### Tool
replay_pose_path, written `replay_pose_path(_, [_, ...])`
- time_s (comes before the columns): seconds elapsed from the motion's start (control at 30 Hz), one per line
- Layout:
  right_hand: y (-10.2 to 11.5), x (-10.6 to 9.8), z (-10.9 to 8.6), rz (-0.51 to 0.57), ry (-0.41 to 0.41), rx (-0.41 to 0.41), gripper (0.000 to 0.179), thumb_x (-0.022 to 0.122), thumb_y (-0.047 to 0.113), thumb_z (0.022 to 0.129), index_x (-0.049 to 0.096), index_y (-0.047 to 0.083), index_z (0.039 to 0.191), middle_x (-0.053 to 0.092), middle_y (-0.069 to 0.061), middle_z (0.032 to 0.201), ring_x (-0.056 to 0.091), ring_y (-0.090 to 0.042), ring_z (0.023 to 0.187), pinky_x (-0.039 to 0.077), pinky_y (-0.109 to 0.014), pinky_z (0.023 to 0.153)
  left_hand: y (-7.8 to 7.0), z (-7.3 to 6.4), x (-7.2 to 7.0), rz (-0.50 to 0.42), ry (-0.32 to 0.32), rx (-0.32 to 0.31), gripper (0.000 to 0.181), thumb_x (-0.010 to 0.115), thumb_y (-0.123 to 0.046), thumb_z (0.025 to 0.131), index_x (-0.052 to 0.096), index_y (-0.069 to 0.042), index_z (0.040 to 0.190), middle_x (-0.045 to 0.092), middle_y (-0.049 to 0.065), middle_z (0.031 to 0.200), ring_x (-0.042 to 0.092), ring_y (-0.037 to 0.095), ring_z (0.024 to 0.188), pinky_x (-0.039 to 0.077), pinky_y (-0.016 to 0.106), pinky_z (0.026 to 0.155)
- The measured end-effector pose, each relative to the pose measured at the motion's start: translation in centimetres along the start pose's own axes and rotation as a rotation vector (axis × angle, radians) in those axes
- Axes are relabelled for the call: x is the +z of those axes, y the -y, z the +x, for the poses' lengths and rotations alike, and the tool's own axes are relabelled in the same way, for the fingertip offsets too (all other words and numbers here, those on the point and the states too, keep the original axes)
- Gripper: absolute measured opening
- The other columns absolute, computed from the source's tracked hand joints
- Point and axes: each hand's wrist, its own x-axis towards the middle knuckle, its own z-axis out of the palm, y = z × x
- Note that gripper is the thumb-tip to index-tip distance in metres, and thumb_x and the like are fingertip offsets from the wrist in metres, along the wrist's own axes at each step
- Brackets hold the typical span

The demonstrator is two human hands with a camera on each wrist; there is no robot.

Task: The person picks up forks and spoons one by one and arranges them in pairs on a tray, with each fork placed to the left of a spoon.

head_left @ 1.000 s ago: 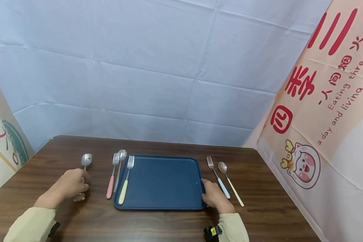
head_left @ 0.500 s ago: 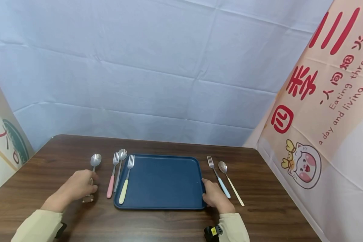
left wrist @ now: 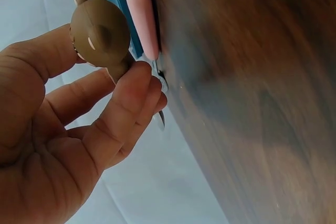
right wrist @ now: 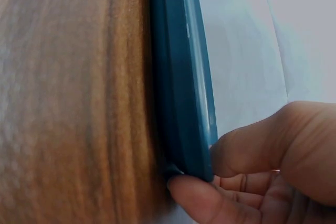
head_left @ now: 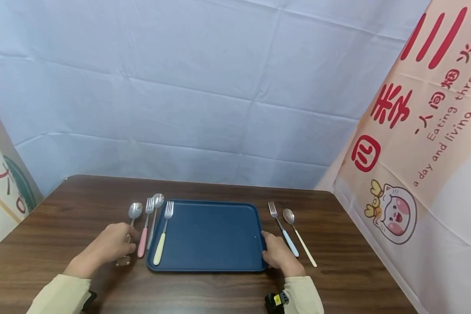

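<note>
My left hand (head_left: pixel 115 242) pinches a spoon by its handle, left of the pink-handled fork (head_left: pixel 142 242). The metal spoon bowl (head_left: pixel 135 210) points away from me. In the left wrist view, the handle's end is a brown animal head with a round ear (left wrist: pixel 100 30), between thumb and fingers. My right hand (head_left: pixel 278 253) grips the right edge of a dark blue tray (head_left: pixel 216 237); in the right wrist view, thumb and finger close on the corner of its rim (right wrist: pixel 202 103). A yellow-handled fork (head_left: pixel 160 248) lies along the tray's left side.
Between the pink-handled fork and the tray lies a silver spoon (head_left: pixel 158 200), its handle at the tray's left rim. Right of the tray are a blue-handled fork (head_left: pixel 289 242) and a cream-handled spoon (head_left: pixel 306 249). The brown wooden table (head_left: pixel 204 292) ends at a hanging pale cloth (head_left: pixel 188 109).
My left hand has carried the spoon rightward, close to the pink-handled fork. My right hand and the tray have stayed in place.
</note>
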Motion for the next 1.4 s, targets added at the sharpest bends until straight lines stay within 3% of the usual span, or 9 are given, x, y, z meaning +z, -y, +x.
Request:
replay_pose_path(0.17, [0.1, 0.1, 0.0, -0.001, -0.001, -0.007, 0.052, 0.053, -0.010, 0.084, 0.036, -0.014, 0.133, 0.054, -0.034, 0.109, 0.053, -0.014, 0.041, 0.044, -0.029, 0.041, -0.5, 0.0, 0.4, 0.003, -0.037, 0.051, 0.017, 0.066, 0.000, 0.068, 0.069, -0.002, 0.084, 0.055, 0.002, 0.071, 0.047, 0.015, 0.059, 0.039, 0.031, 0.053])
replay_pose_path(0.3, [0.0, 0.1, 0.0, -0.001, -0.005, -0.011, 0.053, 0.054, -0.010, 0.083, 0.036, -0.014, 0.133, 0.055, -0.034, 0.107, 0.053, -0.014, 0.041, 0.045, -0.029, 0.042, -1.0, 0.1, 0.9, 0.007, -0.050, 0.091, 0.010, 0.064, 0.001, 0.069, 0.066, -0.008, 0.072, 0.054, -0.003, 0.061, 0.048, 0.012, 0.055, 0.040, 0.031, 0.054])
replay_pose_path(0.4, [-0.1, 0.1, 0.0, 0.000, -0.007, -0.011, 0.053, 0.053, -0.011, 0.083, 0.036, -0.015, 0.133, 0.055, -0.034, 0.109, 0.053, -0.015, 0.041, 0.045, -0.029, 0.042, -1.4, 0.2, 1.3, -0.018, -0.036, 0.078, 0.013, 0.061, 0.003, 0.071, 0.063, -0.010, 0.069, 0.051, -0.006, 0.050, 0.048, 0.011, 0.048, 0.041, 0.030, 0.052])
replay_pose_path(0.5, [0.0, 0.2, 0.0, 0.006, -0.004, -0.010, 0.052, 0.053, -0.011, 0.083, 0.036, -0.015, 0.133, 0.053, -0.035, 0.111, 0.053, -0.015, 0.042, 0.045, -0.029, 0.042, -1.7, 0.4, 1.5, -0.039, -0.026, 0.044, 0.012, 0.060, 0.004, 0.070, 0.065, -0.006, 0.077, 0.051, -0.004, 0.051, 0.049, 0.011, 0.045, 0.041, 0.029, 0.049])
replay_pose_path(0.73, [0.0, 0.1, -0.1, 0.001, -0.004, -0.002, 0.053, 0.053, -0.010, 0.083, 0.036, -0.014, 0.133, 0.054, -0.034, 0.109, 0.053, -0.014, 0.041, 0.044, -0.028, 0.041, -2.5, 1.1, 1.8, -0.061, -0.023, 0.030, 0.025, 0.062, 0.005, 0.068, 0.067, 0.007, 0.093, 0.062, 0.009, 0.080, 0.049, 0.013, 0.050, 0.041, 0.029, 0.046])
replay_pose_path(0.87, [0.1, 0.0, 0.0, -0.001, 0.004, 0.007, 0.053, 0.053, -0.010, 0.084, 0.036, -0.014, 0.133, 0.054, -0.035, 0.110, 0.053, -0.014, 0.041, 0.045, -0.028, 0.041, -3.1, 1.3, 1.8, -0.071, -0.024, 0.025, 0.026, 0.062, 0.004, 0.070, 0.067, 0.007, 0.095, 0.060, 0.008, 0.076, 0.047, 0.013, 0.046, 0.040, 0.029, 0.045])
replay_pose_path(1.13, [0.0, 0.0, 0.2, -0.011, 0.005, 0.018, 0.053, 0.053, -0.010, 0.084, 0.037, -0.013, 0.134, 0.054, -0.034, 0.109, 0.054, -0.014, 0.041, 0.045, -0.028, 0.041, -3.9, 1.9, 2.4, -0.054, -0.043, 0.081, 0.020, 0.064, 0.002, 0.069, 0.068, 0.003, 0.088, 0.057, 0.004, 0.071, 0.047, 0.012, 0.050, 0.040, 0.028, 0.046])
replay_pose_path(1.27, [0.0, 0.1, 0.2, -0.009, 0.003, 0.015, 0.053, 0.053, -0.010, 0.083, 0.037, -0.013, 0.134, 0.055, -0.034, 0.107, 0.054, -0.015, 0.040, 0.044, -0.028, 0.041, -4.2, 2.1, 2.7, -0.097, -0.037, 0.071, 0.023, 0.064, 0.003, 0.069, 0.068, 0.005, 0.092, 0.061, 0.006, 0.076, 0.050, 0.013, 0.051, 0.042, 0.028, 0.047])
replay_pose_path(1.4, [0.0, 0.1, 0.2, -0.010, 0.000, 0.013, 0.053, 0.052, -0.010, 0.083, 0.037, -0.013, 0.133, 0.056, -0.033, 0.107, 0.053, -0.014, 0.040, 0.044, -0.028, 0.041, -4.5, 2.2, 3.1, -0.132, -0.024, 0.049, 0.025, 0.063, 0.003, 0.070, 0.067, 0.005, 0.095, 0.060, 0.004, 0.069, 0.049, 0.013, 0.048, 0.042, 0.029, 0.047])
